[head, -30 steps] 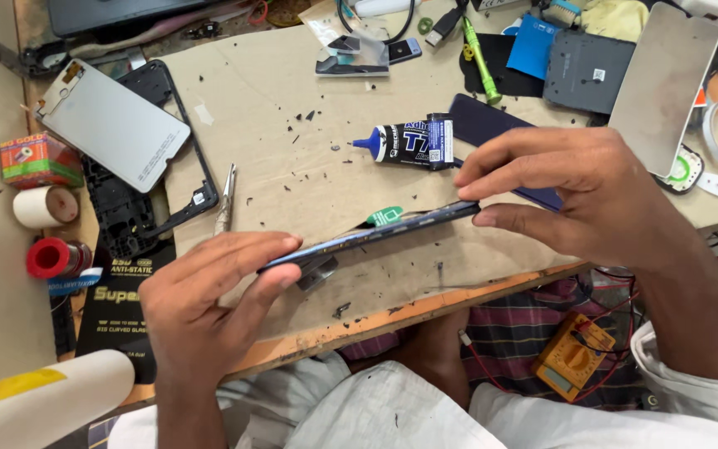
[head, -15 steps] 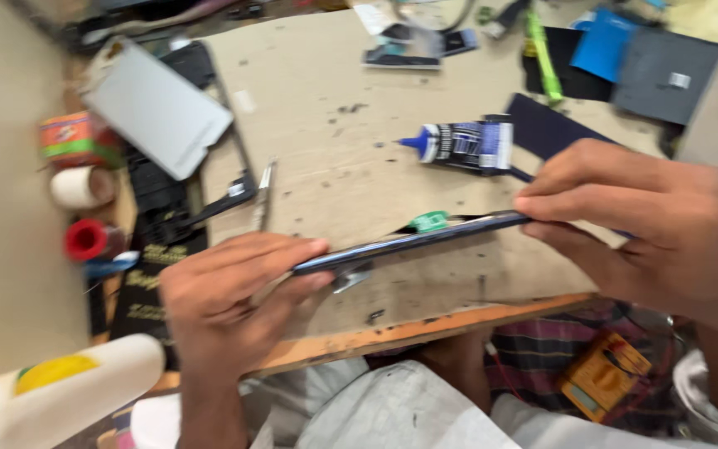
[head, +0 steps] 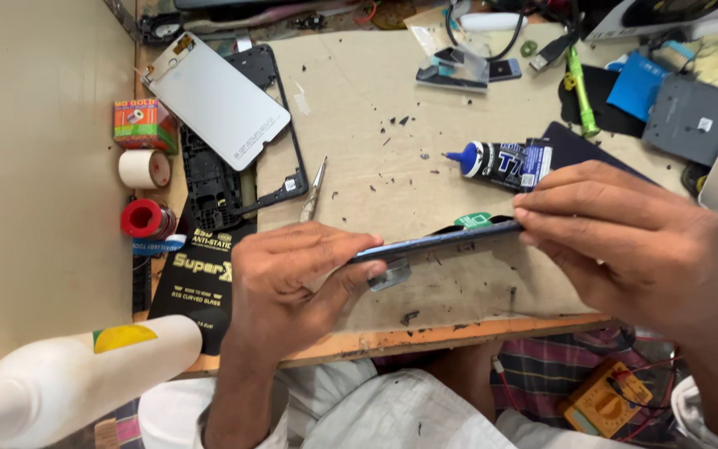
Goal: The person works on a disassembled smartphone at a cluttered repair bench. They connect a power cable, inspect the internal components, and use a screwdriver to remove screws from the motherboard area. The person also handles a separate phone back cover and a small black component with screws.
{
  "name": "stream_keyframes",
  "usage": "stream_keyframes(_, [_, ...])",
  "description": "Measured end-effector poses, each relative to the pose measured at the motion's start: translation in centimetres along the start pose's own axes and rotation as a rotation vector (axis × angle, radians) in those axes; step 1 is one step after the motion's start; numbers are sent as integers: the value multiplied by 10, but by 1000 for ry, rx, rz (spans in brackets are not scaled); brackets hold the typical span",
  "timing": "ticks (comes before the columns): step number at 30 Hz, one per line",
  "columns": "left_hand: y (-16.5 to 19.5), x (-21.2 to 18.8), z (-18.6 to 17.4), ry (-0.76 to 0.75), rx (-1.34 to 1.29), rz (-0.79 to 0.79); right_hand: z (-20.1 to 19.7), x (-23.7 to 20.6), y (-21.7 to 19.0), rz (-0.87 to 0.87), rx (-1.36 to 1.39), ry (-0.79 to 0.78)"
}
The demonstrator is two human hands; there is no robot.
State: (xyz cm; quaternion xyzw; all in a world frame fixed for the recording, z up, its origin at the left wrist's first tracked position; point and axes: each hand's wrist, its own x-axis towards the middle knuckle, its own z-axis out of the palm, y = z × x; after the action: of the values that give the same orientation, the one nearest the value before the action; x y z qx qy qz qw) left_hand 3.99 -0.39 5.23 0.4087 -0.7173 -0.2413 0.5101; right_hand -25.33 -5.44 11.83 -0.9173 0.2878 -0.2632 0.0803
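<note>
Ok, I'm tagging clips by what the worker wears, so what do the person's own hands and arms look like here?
Both are bare: the left hand and right hand have no gloves, rings or watch showing. The forearms are uncovered as far as the frame shows. No sleeve reaches either wrist; pale fabric shows only at the right edge.

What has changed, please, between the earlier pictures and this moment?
Very little: the camera view shifted, but nothing was taken up or let go. The left hand and right hand still pinch the two ends of the phone, held edge-on over the board. The glue tube, tweezers and tape rolls lie where they were.
</note>
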Motion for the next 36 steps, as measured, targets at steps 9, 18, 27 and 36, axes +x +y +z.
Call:
stream_keyframes(9, [0, 0, -4, -2, 6, 78, 31, 26, -16, -151, 118, -10])
stream_keyframes(18, [0, -7, -4, 24, 21, 110, 45, 49, -48, -206, 179, -78])
stream_keyframes(27, [6, -3, -9, 45, 17, -85, 48, 48, -55, -28, 308, -24])
stream_keyframes(36, [0, -20, -13, 41, -56, -197, 59, 39, -60, -57, 270, 12])
